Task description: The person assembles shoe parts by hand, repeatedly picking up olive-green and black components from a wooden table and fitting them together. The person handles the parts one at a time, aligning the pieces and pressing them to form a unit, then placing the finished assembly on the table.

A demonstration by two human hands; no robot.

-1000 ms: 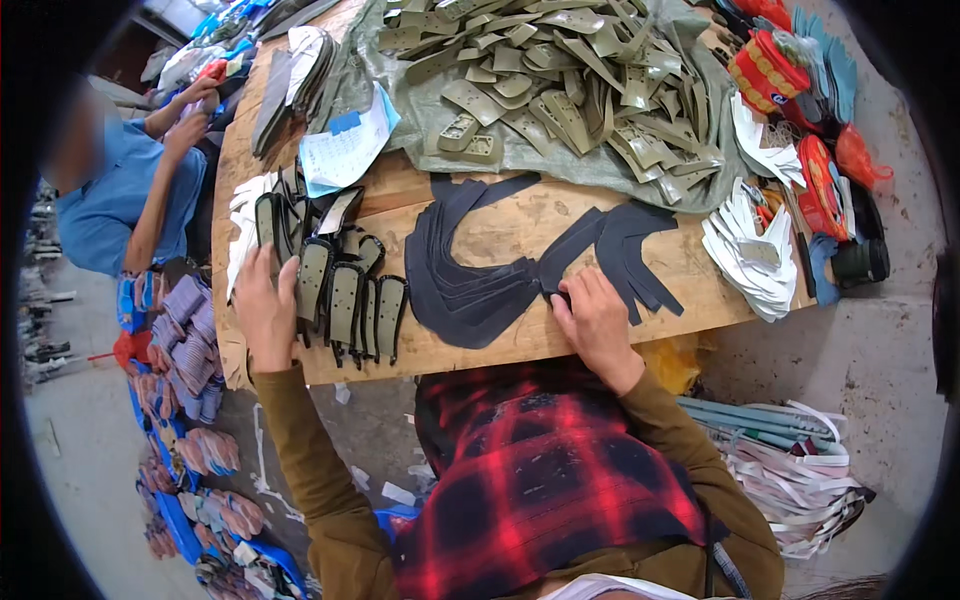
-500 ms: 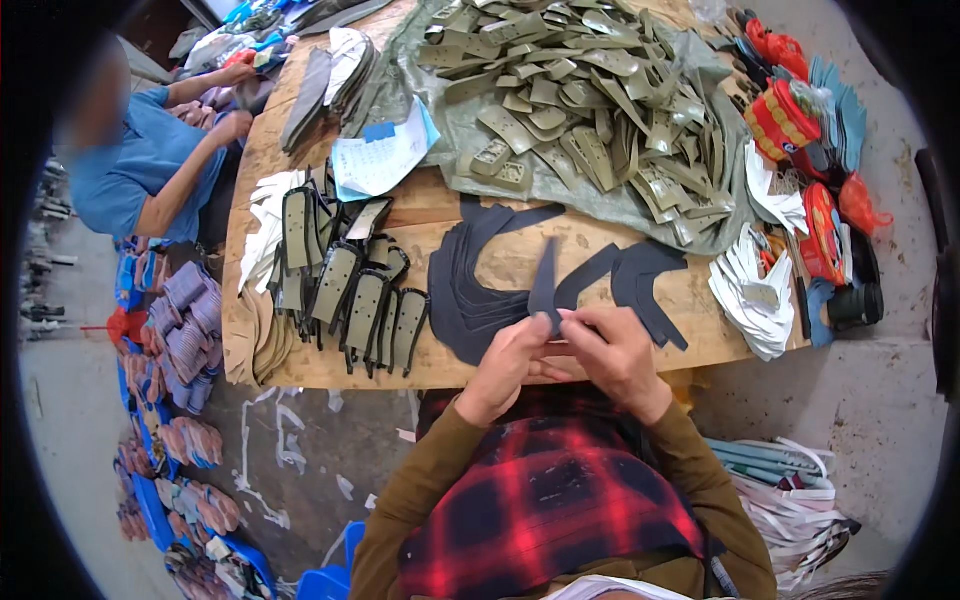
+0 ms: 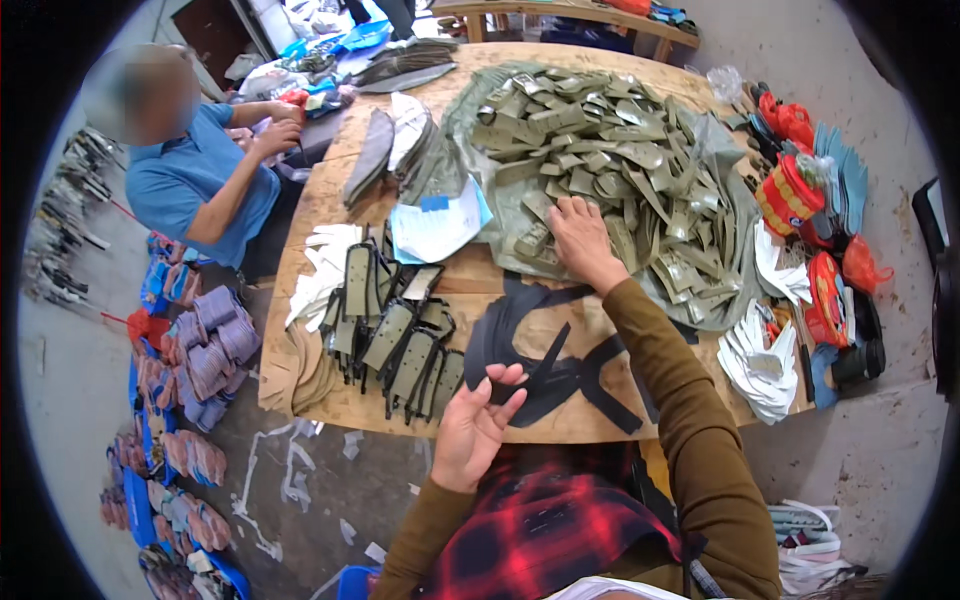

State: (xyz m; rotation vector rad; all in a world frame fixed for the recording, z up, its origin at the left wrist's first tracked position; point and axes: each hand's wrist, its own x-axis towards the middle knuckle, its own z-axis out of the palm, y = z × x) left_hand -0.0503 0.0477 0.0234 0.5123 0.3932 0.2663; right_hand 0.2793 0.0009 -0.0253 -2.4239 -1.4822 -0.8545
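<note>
My right hand (image 3: 585,240) reaches across the table onto a pile of olive moulded pieces (image 3: 600,135); its fingertips rest among them, and no piece is lifted. Near the front edge, my left hand (image 3: 475,425) hovers palm up with loosely curled, separated fingers and nothing visible in them. Just beyond it lies a fanned stack of dark curved fabric pieces (image 3: 490,330). A narrow dark piece (image 3: 548,365) points away from me beside that stack. Farther right lies another dark forked piece (image 3: 608,395). My right forearm partly covers the dark pieces beneath it.
Black-edged olive parts (image 3: 390,345) stand clustered on the left, beside white pieces (image 3: 322,270) and tan pieces (image 3: 297,370). A paper sheet (image 3: 440,228) lies behind them. White pieces (image 3: 757,365) are stacked at the right edge. A person in blue (image 3: 215,185) works at the left.
My hands have parted. The right went forward to the olive pile; the left moved left and down, turning palm up. The dark piece between them is now beside the stack. The view has shifted.
</note>
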